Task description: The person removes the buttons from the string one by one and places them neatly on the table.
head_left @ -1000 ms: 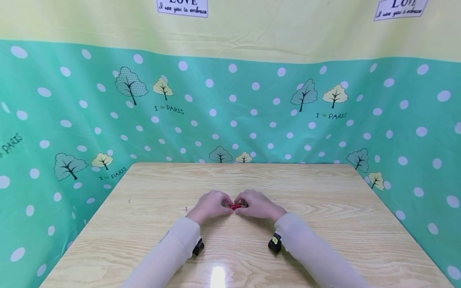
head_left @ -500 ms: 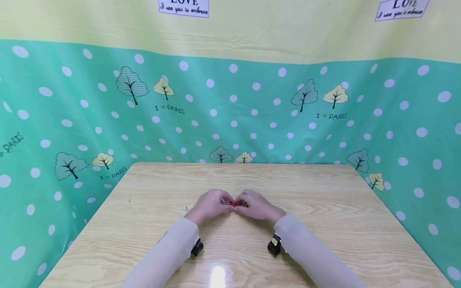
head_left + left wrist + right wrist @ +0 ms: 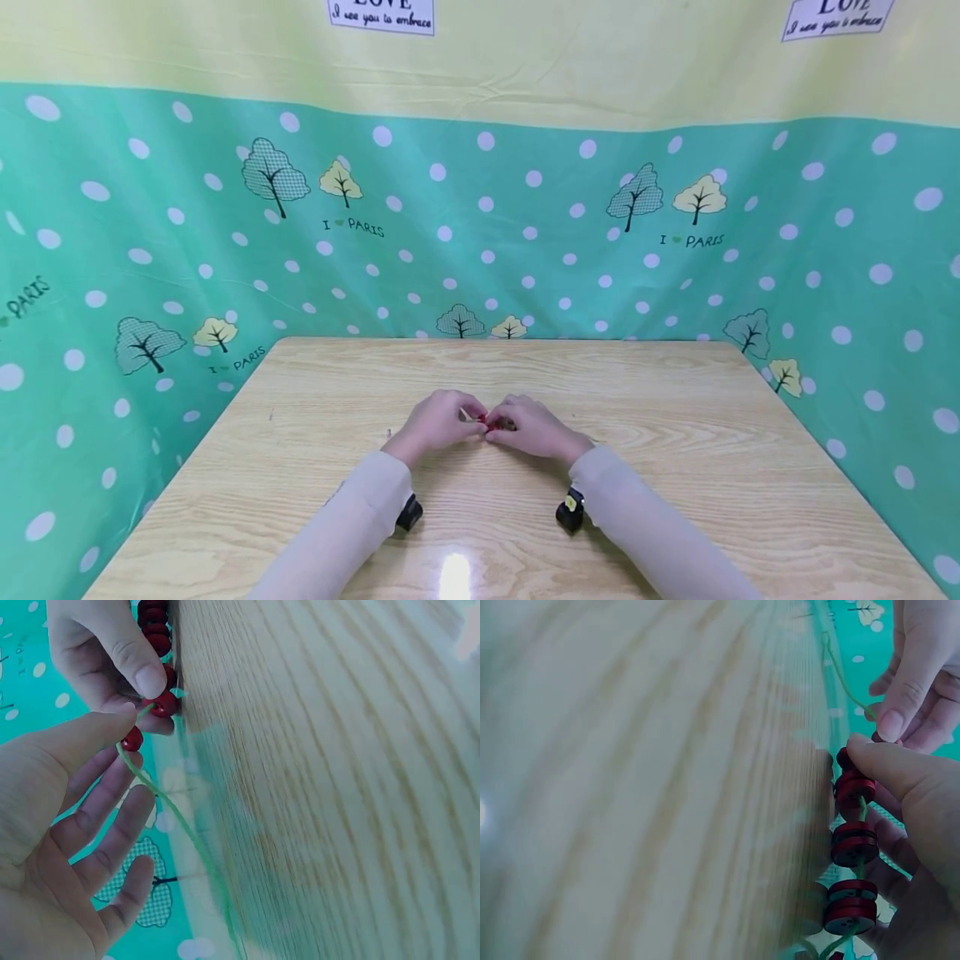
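Note:
Over the middle of the table, my left hand (image 3: 441,421) and right hand (image 3: 531,427) meet at their fingertips. In the left wrist view, the left thumb and forefinger pinch a small red bead (image 3: 132,739) threaded on a thin green cord (image 3: 185,823); the other fingers are spread. Just beyond it, my right thumb and fingers grip another red bead (image 3: 163,703) at the end of a row. The right wrist view shows several flat red beads (image 3: 854,844) strung below the right thumb, with green cord showing between them. Part of the string is hidden behind the fingers.
The pale wood-grain table (image 3: 637,375) spreads around both hands. A green and yellow printed curtain (image 3: 483,200) hangs behind it and along the sides. Black wrist cameras sit under both sleeves, the right one (image 3: 571,510) close above the tabletop.
Both hands stay together at the same spot. The left hand has risen slightly and its fingertips shifted a little; the red beads between the hands show at a slightly different angle.

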`<act>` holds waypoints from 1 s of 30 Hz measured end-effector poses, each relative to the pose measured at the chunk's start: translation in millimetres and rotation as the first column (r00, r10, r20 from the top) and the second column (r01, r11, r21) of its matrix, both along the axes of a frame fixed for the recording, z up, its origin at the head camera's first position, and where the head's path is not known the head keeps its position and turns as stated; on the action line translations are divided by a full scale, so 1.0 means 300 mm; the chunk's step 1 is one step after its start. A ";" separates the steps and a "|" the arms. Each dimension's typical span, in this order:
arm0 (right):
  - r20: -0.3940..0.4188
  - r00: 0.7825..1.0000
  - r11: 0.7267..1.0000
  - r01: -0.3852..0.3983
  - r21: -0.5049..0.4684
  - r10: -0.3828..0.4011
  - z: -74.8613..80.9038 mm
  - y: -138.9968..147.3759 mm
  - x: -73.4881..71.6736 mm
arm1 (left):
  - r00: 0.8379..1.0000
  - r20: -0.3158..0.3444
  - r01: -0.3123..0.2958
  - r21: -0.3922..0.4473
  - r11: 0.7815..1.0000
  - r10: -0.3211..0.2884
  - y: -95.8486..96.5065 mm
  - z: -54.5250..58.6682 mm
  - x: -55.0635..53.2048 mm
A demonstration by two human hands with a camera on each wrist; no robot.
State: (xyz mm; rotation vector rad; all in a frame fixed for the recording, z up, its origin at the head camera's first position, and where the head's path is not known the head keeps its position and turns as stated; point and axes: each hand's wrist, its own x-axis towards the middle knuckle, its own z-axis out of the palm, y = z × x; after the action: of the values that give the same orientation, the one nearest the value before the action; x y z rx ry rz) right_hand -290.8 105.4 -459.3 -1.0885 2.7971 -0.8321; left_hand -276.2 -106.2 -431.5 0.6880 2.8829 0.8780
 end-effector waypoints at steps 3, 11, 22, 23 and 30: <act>0.086 0.996 0.998 0.014 -0.053 -0.010 0.001 0.000 -0.005 | 1.000 0.014 -0.016 0.002 1.000 0.016 -0.004 0.004 0.000; 0.233 0.972 0.990 0.070 -0.123 -0.040 0.008 0.011 -0.010 | 0.999 0.008 -0.034 0.002 0.999 0.034 -0.010 0.010 0.001; 0.316 0.949 0.982 0.057 -0.181 0.003 0.029 0.030 -0.003 | 0.999 0.004 -0.042 0.010 0.999 0.042 -0.020 0.014 -0.005; 0.320 0.948 0.981 0.056 -0.183 0.006 0.028 0.030 -0.003 | 0.999 0.005 -0.043 0.014 0.999 0.043 -0.022 0.015 -0.005; 0.319 0.948 0.979 0.060 -0.196 0.005 0.026 0.030 -0.001 | 0.999 0.016 -0.040 0.049 0.998 0.039 -0.038 0.030 0.003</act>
State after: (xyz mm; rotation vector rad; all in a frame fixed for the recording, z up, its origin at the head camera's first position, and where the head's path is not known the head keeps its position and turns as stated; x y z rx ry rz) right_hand -291.0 114.5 -451.6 -0.8447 2.5060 -1.2008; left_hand -275.5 -117.5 -422.6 0.6281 2.8804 0.9584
